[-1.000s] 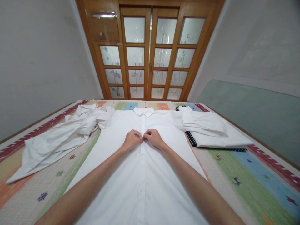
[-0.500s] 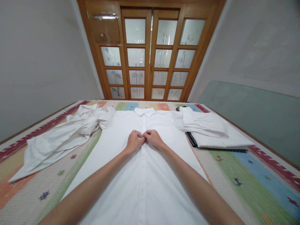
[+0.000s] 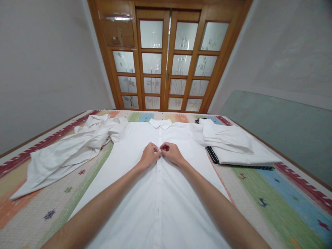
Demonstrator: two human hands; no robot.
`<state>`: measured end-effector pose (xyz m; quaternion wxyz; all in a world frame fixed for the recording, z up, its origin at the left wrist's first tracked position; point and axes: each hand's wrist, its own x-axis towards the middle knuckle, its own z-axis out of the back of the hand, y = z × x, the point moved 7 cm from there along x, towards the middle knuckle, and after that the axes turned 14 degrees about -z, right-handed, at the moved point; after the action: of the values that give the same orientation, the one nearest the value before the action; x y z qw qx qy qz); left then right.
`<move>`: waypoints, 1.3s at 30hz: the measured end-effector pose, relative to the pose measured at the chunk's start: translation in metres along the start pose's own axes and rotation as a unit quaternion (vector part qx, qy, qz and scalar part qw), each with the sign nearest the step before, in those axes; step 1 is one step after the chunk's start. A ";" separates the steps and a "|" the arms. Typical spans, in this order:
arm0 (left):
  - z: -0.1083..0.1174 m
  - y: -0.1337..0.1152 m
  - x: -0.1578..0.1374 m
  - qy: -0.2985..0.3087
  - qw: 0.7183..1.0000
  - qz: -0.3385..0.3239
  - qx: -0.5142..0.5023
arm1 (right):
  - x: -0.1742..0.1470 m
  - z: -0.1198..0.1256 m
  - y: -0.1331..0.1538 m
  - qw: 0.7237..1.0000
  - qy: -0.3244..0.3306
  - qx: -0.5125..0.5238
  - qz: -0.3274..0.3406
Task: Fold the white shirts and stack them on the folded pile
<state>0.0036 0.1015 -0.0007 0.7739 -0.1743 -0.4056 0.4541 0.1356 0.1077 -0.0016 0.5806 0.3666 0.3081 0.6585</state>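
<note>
A white collared shirt (image 3: 135,193) lies front up and spread out, its collar (image 3: 160,123) at the far end. Down its middle runs the button placket (image 3: 157,197). My left hand (image 3: 150,154) and my right hand (image 3: 170,152) meet at the placket on the chest part, fingertips almost touching. Both hands are closed in a pinch on the placket's fabric; any button between the fingers is too small to make out. One sleeve (image 3: 64,152) stretches out crumpled to the left. The other sleeve (image 3: 225,136) lies on the right over a folded white cloth.
Under the shirt is a patterned, colourful cover (image 3: 259,200). The folded white cloth (image 3: 241,157) with black trim sits at the right. Beyond the far edge stand wooden doors with glass panes (image 3: 166,62). A pale green panel (image 3: 280,124) leans along the right wall.
My right thumb and forefinger have opened into a rounder pinch, slightly farther from my left fingers. The shirt lies as before, and the view has shifted a little.
</note>
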 end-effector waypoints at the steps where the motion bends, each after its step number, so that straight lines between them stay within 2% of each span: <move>1: 0.000 0.000 0.000 0.005 1.000 -0.002 -0.004 | 0.000 0.000 0.000 1.000 0.001 0.000 0.002; 12: 0.001 0.005 0.001 0.035 0.998 -0.032 -0.040 | 0.002 -0.001 -0.007 0.999 0.013 0.042 0.014; 21: 0.000 -0.011 0.000 0.057 0.992 -0.111 0.019 | 0.001 0.000 -0.003 0.999 0.007 0.034 0.015; 25: -0.001 -0.014 -0.002 0.071 0.990 -0.121 0.024 | 0.000 0.000 -0.003 0.999 0.011 0.032 0.021; 39: -0.001 -0.010 0.001 0.066 0.988 -0.137 -0.026 | -0.002 0.001 -0.001 0.999 0.013 0.035 0.027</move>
<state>0.0106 0.0972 0.0057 0.8492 -0.1669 -0.3856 0.3200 0.1367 0.1053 -0.0022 0.5453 0.3860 0.3284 0.6677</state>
